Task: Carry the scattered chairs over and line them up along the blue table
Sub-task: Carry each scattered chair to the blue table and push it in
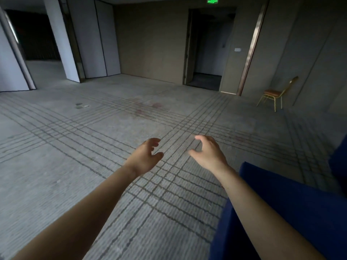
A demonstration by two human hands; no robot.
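Beside the blue table (293, 207), the left hand (145, 158) and right hand (209, 153) hover loosely spread, holding nothing. Open carpet (78, 147) stretches beyond. The chair (273, 93) (well apart) stands by the far wall, right of the doorway (206, 49); its green sign (212, 0) is unreadable.

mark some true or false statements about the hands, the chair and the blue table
1. The left hand and the right hand hold nothing. True.
2. A chair stands by the wall on the far right. True.
3. The blue table lies at the lower right of the view. True.
4. The chair touches the blue table. False: they stand far apart.
5. Three chairs are in view. False: only one shows.
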